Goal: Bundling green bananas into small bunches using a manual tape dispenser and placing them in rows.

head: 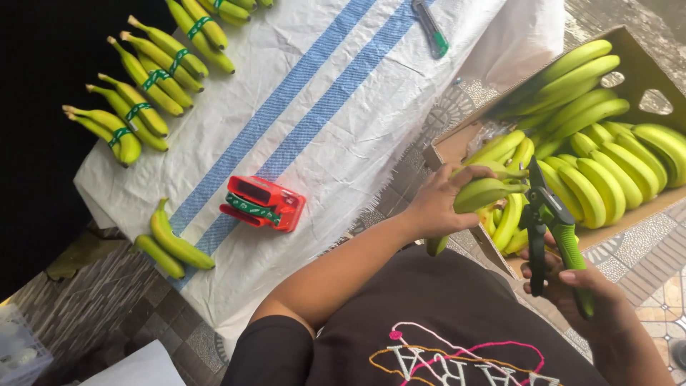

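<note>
Bananas (480, 194), a small green cluster, are sitting in the left hand (434, 206) just over the near corner of the cardboard box (632, 50), with the fingers (464, 174) curling over the top and the thumb pressing from below. Green-handled pruning shears (552, 232) are standing upright in the right hand (580, 286), whose fingers are wrapping both handles; the blades are touching the cluster's stem end. A red tape dispenser (261, 203) is lying on the white cloth (343, 100), well apart.

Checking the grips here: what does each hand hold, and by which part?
The left hand grips a green banana around its body. The right hand holds pruning shears by their green handles, blades up near the banana's stem.
</note>
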